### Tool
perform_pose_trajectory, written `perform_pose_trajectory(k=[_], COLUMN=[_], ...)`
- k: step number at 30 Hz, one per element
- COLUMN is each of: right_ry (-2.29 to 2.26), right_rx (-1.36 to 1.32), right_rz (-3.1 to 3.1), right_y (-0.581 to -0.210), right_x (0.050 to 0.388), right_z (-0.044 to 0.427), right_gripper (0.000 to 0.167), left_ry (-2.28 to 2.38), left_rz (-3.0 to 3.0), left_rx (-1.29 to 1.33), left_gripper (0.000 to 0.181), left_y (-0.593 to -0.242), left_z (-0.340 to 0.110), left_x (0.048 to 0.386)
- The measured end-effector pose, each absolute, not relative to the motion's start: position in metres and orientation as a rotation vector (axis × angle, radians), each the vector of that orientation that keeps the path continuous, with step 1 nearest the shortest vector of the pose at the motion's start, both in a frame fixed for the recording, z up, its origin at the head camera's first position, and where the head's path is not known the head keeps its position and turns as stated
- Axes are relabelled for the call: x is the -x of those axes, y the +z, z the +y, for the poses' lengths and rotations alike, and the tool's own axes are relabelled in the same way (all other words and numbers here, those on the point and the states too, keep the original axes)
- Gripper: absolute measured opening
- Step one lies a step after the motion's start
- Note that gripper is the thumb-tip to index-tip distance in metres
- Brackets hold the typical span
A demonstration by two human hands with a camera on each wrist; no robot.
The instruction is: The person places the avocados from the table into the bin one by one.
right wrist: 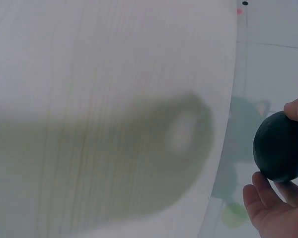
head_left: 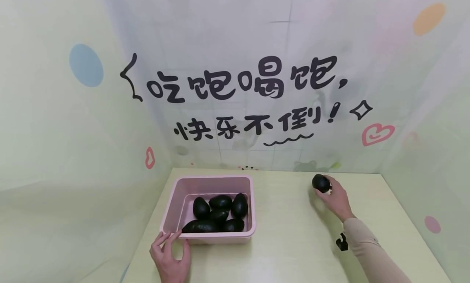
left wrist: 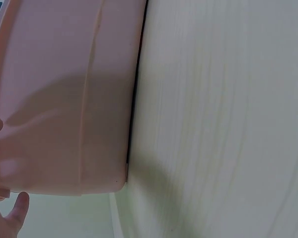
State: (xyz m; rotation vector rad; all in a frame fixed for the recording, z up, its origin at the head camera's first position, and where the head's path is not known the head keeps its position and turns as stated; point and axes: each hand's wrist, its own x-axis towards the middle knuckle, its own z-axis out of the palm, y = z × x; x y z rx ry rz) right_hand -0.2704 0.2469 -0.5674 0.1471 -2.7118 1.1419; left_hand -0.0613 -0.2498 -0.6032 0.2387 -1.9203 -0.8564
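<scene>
My right hand (head_left: 335,199) grips a dark avocado (head_left: 321,183) above the far right part of the table. In the right wrist view the avocado (right wrist: 278,146) sits between the thumb and fingers (right wrist: 268,203). At the left stands a pink plastic bin (head_left: 253,205) holding several dark avocados (head_left: 201,208), some partly hidden by its front rim. My left hand (head_left: 170,256) holds the bin's front left corner, fingers at the rim and thumb near the front wall. The left wrist view shows fingertips (left wrist: 21,204) at the bin's outer wall (left wrist: 49,148).
The pale wood-grain table (head_left: 282,234) runs back to a printed backdrop (head_left: 235,38) with dark lettering. Similar sheets hang on both sides. A small black piece (head_left: 342,242) shows beside the right sleeve (head_left: 367,246).
</scene>
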Motion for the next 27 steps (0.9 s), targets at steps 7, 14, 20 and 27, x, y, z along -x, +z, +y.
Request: perform_pose_trajectory(k=[7, 14, 20, 27], right_ry=[1.124, 1.137, 1.148, 1.169], right_rx=[-0.176, -0.203, -0.235, -0.258], right_rz=[-2.681, -2.675, -2.67, -2.647], right_y=[-0.553, -0.544, -0.538, -0.53], right_x=[0.268, 0.266, 0.263, 0.258], right_z=[0.238, 0.228, 0.221, 0.213], right_gripper=[0.069, 0.068, 0.069, 0.069], left_ry=[-0.859, -0.859, -0.848, -0.85], left_rz=[-1.926, -1.936, -1.934, -1.929], left_rx=[-0.241, -0.248, -0.254, -0.247], left_gripper=[0.038, 0.038, 0.039, 0.038], left_y=[-0.604, -0.605, -0.604, -0.603], left_z=[-0.249, -0.25, -0.249, -0.249], left_x=[0.062, 0.062, 0.061, 0.061])
